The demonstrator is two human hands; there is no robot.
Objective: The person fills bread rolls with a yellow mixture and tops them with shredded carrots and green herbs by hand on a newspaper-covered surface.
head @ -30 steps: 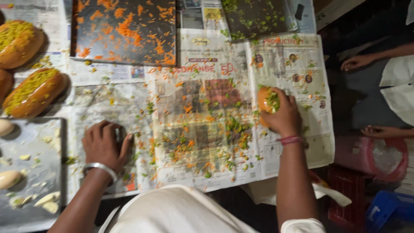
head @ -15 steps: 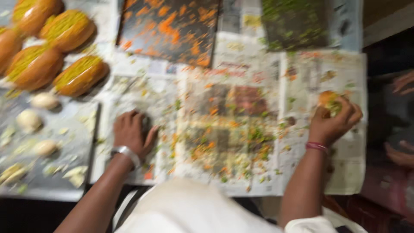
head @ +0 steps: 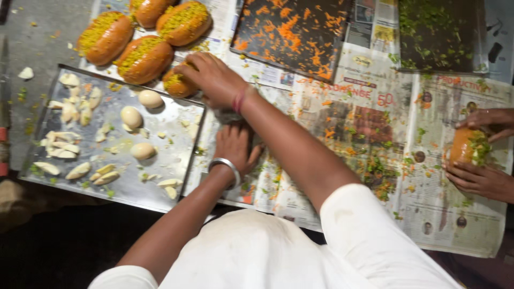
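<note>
My right hand (head: pixel 214 77) reaches across to the left and grips a small filled bun (head: pixel 175 85) topped with yellow-green shreds. It holds the bun at the edge of a group of larger filled buns (head: pixel 144 58) on newspaper. My left hand (head: pixel 235 147), with a silver bangle on its wrist, rests palm down on the newspaper (head: pixel 342 123) under my right forearm. Its fingers are spread and partly hidden.
A metal tray (head: pixel 155 163) at the left holds peeled eggs (head: pixel 131 116) and egg slices. At the back, one dark tray (head: pixel 289 27) has orange shreds and another dark tray (head: pixel 433 32) has green herbs. A co-worker's hands (head: pixel 482 179) hold another bun (head: pixel 465 147) at the right.
My right hand has carried the bun from the right side of the newspaper across to the buns at the left. My left hand has stayed on the paper. The view has shifted left.
</note>
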